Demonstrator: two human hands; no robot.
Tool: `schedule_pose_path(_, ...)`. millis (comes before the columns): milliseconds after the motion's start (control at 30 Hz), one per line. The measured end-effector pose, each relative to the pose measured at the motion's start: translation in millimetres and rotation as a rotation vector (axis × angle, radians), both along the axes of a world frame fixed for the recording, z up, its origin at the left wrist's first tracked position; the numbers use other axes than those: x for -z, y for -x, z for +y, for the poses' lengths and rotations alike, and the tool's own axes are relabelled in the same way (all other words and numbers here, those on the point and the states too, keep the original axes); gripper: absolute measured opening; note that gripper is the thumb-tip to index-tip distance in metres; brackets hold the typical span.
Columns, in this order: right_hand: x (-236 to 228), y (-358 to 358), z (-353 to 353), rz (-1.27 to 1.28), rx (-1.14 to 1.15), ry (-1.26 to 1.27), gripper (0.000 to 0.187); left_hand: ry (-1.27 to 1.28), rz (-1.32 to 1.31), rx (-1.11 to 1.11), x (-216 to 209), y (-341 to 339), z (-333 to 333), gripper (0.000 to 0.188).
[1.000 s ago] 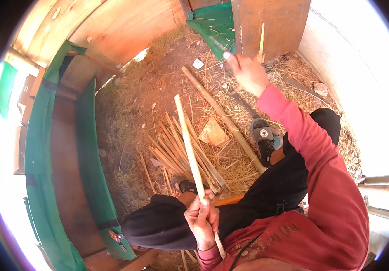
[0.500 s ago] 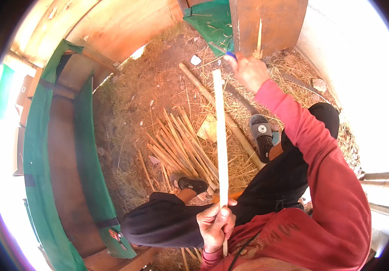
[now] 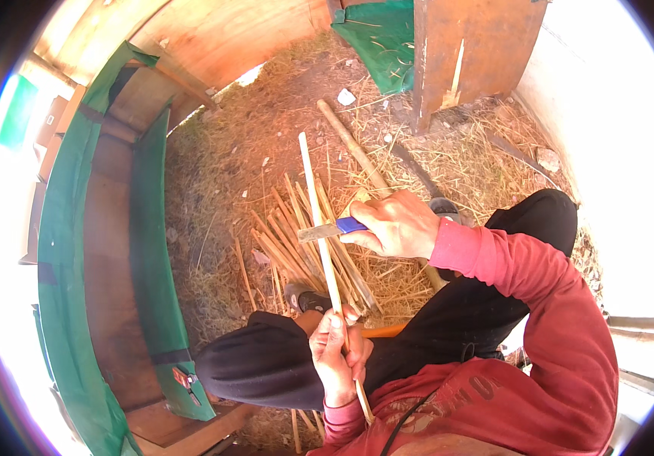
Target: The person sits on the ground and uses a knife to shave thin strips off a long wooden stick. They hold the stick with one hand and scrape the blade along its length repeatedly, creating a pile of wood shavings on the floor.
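Observation:
My left hand (image 3: 337, 356) is closed round the lower part of a long pale wooden strip (image 3: 307, 169), which points up and away from me. My right hand (image 3: 401, 225) grips the blue handle of a knife (image 3: 351, 224). The knife's broad, stained blade lies across the strip's middle, pointing left; whether it cuts into the wood I cannot tell. Beyond and below the strip, a pile of split wooden strips (image 3: 281, 254) rests on the ground by my foot.
A round pole (image 3: 353, 144) lies on the straw-strewn ground. A machete-like blade (image 3: 416, 169) and another dark flat piece (image 3: 520, 157) lie nearby. Green-covered boards (image 3: 148, 251) stand at left, a brown wooden panel (image 3: 471, 61) at the far right.
My right hand has brought the knife down and left from beyond the strip's far end to its middle. The strip's far end has tilted left, and my left hand has shifted slightly left.

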State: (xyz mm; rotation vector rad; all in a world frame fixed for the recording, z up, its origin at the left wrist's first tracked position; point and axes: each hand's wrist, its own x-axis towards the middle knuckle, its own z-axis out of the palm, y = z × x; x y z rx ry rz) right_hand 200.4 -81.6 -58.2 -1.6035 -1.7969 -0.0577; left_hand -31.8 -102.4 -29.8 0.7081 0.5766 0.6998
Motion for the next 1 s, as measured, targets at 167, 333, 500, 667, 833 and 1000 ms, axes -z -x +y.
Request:
schedule_pose_path(167,12,-57,29,-0.082,0.439,0.2,0.04,0.112,-0.124,0.08,-1,6,-9,0.028)
schedule_pose_path(333,13,-94,42,0.085,0.588,-0.021,0.044,0.153,-0.081,0.013,5,10,-1,0.028)
schedule_pose_path(500,-16,-25,7,0.151,0.067,0.015,0.044,0.089,0.08,0.057,9,-3,7,0.036)
schedule_pose_path(667,0,-2,3,0.047,0.004,0.017,0.044,0.065,0.148,0.091,5,-6,7,0.037)
schedule_pose_path(833,3,8,-2,-0.015,-0.029,-0.01,0.046,0.084,0.157,0.087,7,-9,5,0.037)
schedule_pose_path(1000,25,-7,15,-0.146,0.058,0.016,0.042,0.124,0.213,0.064,8,-13,9,0.037)
